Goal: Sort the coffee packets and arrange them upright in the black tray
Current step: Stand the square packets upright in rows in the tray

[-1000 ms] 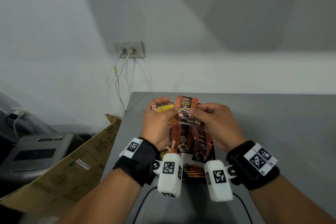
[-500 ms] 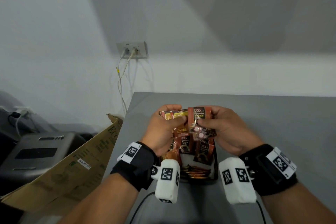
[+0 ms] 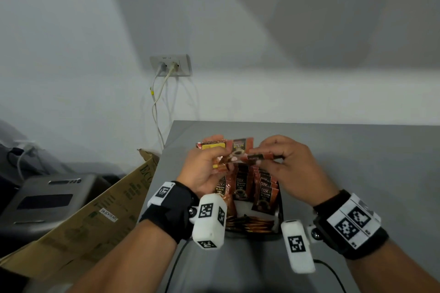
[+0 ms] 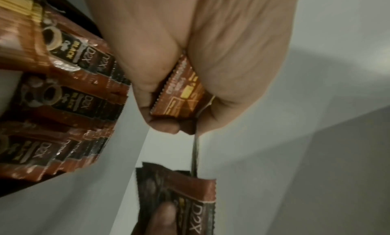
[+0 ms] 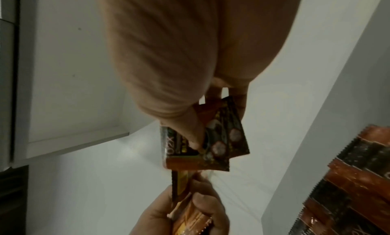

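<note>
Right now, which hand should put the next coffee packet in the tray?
Probably the right hand. It pinches just a couple of dark packets above the upright rows in the black tray. The left hand grips a mixed bunch of packets that needs sorting first.

Cardboard box (image 3: 100, 216) (beside table (image 3: 357, 150))

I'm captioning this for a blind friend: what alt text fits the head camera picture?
Two hands hold coffee packets above a black tray of upright packets on a grey table: the left hand grips a few, the right hand pinches one. A wall socket is behind.
</note>
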The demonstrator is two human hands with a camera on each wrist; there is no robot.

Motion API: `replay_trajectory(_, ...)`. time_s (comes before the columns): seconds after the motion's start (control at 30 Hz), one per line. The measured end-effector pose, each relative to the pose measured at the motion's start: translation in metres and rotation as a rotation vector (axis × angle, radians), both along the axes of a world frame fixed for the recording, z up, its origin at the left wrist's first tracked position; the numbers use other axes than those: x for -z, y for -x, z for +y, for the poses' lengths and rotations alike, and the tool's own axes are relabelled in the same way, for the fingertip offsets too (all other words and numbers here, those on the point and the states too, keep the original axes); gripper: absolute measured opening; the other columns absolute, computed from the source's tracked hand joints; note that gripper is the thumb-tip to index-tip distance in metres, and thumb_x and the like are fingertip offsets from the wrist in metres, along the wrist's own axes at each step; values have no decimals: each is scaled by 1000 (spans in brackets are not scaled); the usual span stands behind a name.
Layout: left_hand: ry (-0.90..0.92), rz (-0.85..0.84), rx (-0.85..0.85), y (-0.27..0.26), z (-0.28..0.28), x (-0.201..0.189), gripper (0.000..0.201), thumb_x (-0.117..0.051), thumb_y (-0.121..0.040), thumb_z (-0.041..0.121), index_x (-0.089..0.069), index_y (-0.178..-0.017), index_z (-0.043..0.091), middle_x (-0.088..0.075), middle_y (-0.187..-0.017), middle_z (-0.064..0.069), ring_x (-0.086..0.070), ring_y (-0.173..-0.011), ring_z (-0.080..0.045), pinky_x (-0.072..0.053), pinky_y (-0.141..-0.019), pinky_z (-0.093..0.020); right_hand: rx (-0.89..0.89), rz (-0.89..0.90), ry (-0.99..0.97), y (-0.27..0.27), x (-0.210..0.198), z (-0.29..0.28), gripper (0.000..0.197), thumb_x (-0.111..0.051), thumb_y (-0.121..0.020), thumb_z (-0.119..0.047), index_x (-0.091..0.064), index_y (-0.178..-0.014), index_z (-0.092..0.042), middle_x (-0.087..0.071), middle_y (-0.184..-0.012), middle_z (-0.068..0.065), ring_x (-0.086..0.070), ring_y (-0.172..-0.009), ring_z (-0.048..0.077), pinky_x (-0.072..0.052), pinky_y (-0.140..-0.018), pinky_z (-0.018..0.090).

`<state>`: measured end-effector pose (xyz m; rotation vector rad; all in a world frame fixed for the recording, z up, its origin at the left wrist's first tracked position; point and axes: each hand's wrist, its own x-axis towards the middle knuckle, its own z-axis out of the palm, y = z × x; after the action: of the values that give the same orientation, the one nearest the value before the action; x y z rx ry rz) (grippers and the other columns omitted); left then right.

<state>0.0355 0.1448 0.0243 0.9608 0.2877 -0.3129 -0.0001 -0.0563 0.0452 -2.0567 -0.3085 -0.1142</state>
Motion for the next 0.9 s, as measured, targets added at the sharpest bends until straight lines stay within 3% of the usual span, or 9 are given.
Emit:
replay_trajectory(0.1, -51, -143, -84, -1, 6, -8, 41, -62, -86, -14, -59, -118, 11, -74, -98, -18, -73, -78, -30, -57, -55, -32, 126, 182, -181, -3, 7, -4, 52, -76, -86, -7, -62, -127, -36, -75, -105, -5, -73, -93, 13, -59, -90, 41)
replay_trajectory(0.2, -119, -271, -75, 2, 4, -14, 42, -65, -84, -15, -60, -117, 10, -73, -107, -17, -73, -91, -31, -60, -65, -36, 189, 292, -335, -2, 8, 1, 70, -74, -87, -2, -46, -142, -36, -75, -107, 1, -76, -84, 20, -63, -77, 43)
replay_trajectory(0.27, -179, -323, -26, 5, -2, -16, 44, -69, -81, -17, -61, -115, 10, -73, -104, -16, -72, -90, -31, -59, -68, -37, 178, 291, -380, -3, 3, 8, 56, -69, -90, 0, -57, -133, -33, -71, -113, 2, -75, -78, 22, -63, -62, 39)
replay_trajectory(0.37, -257, -354, -20, 7, -11, -10, 45, -72, -76, -17, -64, -111, 8, -72, -94, -16, -69, -83, -27, -58, -76, -39, 139, 361, -513, -6, 3, 17, 36, -61, -91, 10, -71, -112, -17, -73, -111, 6, -75, -74, 22, -61, -58, 40)
replay_trajectory(0.53, -478, -358, -83, 6, -15, 0, 41, -73, -77, -15, -65, -104, 15, -73, -80, -4, -67, -68, -15, -54, -63, -32, 92, 494, -760, -7, 4, 19, 23, -49, -100, 0, -70, -107, -4, -75, -99, 18, -71, -76, 27, -55, -52, 32)
replay_trajectory(0.63, -521, -360, -70, 9, -19, 3, 39, -74, -78, -12, -64, -103, 16, -73, -82, -5, -66, -71, -17, -53, -66, -34, 120, 345, -474, -4, 8, 21, 12, -66, -95, -12, -71, -105, -15, -76, -100, 6, -73, -83, 23, -59, -67, 38)
replay_trajectory(0.73, -358, -258, -33, 10, -15, 4, 35, -63, -87, -9, -60, -113, 14, -71, -88, -16, -66, -77, -29, -54, -69, -39, 187, 316, -351, -6, 13, 17, 37, -67, -91, 0, -59, -116, -26, -73, -102, 7, -75, -82, 26, -62, -75, 48)
replay_trajectory(0.83, -19, -128, 57, 11, -3, 3, 47, -46, -84, -13, -51, -125, 8, -63, -99, -32, -66, -86, -41, -56, -75, -50, 194, 438, -610, -10, 11, 7, 53, -61, -93, 8, -49, -131, -28, -71, -110, 12, -75, -92, 27, -61, -79, 46)
replay_trajectory(0.9, -1, -140, 92, 11, 1, 1, 43, -51, -87, -15, -53, -125, 6, -65, -109, -34, -68, -92, -44, -59, -76, -52, 184, 455, -707, -12, 8, 0, 47, -60, -92, 11, -54, -127, -19, -71, -114, 18, -74, -93, 27, -58, -80, 43)
